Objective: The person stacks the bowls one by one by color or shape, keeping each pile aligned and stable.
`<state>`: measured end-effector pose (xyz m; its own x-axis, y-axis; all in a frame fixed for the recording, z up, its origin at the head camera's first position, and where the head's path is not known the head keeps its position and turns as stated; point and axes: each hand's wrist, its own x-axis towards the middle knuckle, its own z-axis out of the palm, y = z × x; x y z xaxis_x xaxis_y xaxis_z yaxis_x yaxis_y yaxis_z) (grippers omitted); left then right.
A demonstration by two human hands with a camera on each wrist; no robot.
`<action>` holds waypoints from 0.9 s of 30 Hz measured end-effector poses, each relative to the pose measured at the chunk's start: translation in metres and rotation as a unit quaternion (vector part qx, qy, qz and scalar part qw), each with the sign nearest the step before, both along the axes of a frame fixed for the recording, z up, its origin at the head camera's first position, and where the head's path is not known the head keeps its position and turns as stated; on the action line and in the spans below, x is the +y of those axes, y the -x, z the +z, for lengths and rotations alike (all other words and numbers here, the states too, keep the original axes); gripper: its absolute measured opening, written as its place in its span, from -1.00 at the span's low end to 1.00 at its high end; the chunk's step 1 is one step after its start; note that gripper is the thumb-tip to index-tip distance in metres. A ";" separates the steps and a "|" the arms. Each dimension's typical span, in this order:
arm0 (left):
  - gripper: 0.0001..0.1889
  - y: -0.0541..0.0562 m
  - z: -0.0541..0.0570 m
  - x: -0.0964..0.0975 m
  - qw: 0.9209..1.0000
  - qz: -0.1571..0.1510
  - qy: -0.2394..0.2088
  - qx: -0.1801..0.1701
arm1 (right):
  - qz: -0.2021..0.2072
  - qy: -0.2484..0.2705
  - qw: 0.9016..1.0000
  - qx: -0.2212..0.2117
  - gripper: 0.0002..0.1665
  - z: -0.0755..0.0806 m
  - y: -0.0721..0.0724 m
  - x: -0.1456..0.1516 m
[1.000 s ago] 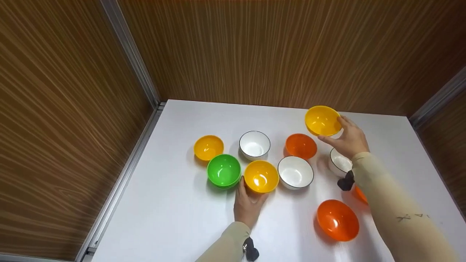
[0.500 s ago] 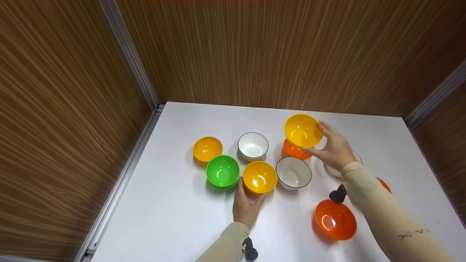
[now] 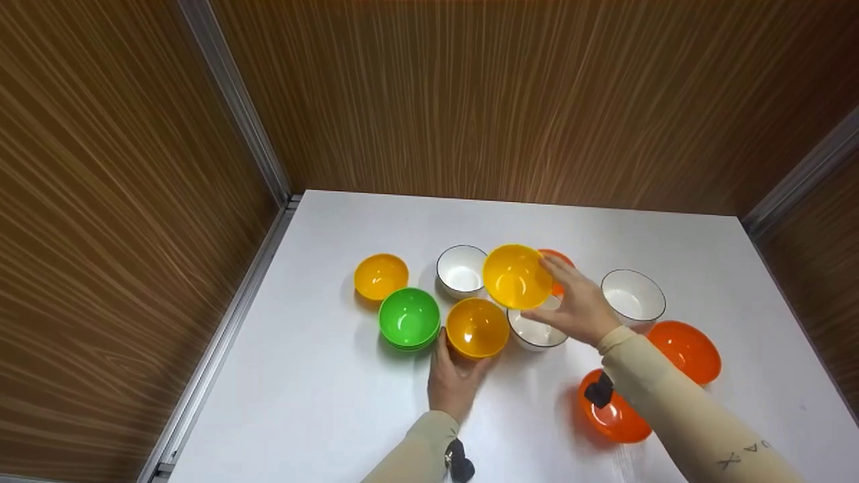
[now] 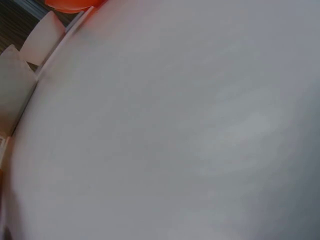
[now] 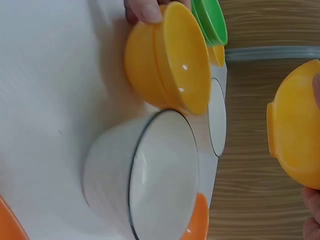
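Observation:
My right hand (image 3: 570,302) grips a yellow bowl (image 3: 517,276) by its right side and holds it up above the other bowls. In the right wrist view this raised bowl (image 5: 297,125) shows its outer side and foot ring. On the table, my left hand (image 3: 455,382) holds a stack of yellow bowls (image 3: 477,328), thumb and fingers spread round its near side. A double rim on that stack (image 5: 167,60) shows in the right wrist view. Left of it stand nested green bowls (image 3: 409,318). A white bowl (image 3: 537,332) at its right is partly covered by my right hand.
Behind stand a single yellow bowl (image 3: 380,277), a white bowl (image 3: 460,270) and a mostly hidden orange bowl (image 3: 558,258). To the right are another white bowl (image 3: 633,295) and two orange bowls (image 3: 688,350), near my right forearm. Wood-grain panels (image 3: 483,100) border the white table (image 3: 302,402).
My right hand has carried the raised yellow bowl left and toward me, from the back right to just behind the yellow stack. My left hand has stayed in place on the stack.

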<state>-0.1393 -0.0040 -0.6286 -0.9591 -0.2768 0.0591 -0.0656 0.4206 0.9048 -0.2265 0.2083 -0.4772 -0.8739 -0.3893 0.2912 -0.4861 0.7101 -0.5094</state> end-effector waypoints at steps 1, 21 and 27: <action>0.14 0.000 0.000 0.000 1.000 0.001 0.000 0.001 | 0.003 -0.003 1.000 -0.003 0.16 -0.003 -0.002 -0.002; 0.03 0.002 -0.009 0.002 0.995 0.006 0.062 0.083 | 0.044 -0.008 0.999 -0.015 0.16 -0.051 -0.025 -0.029; 0.05 0.002 -0.006 0.002 0.995 0.009 0.063 0.082 | 0.045 -0.011 0.999 -0.022 0.16 -0.062 -0.025 -0.032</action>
<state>-0.1415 -0.0020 -0.6350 -0.9288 -0.2741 0.2495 0.0698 0.5318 0.8440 -0.2012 0.1768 -0.5393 -0.8466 -0.4729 0.2441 -0.5263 0.6760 -0.5158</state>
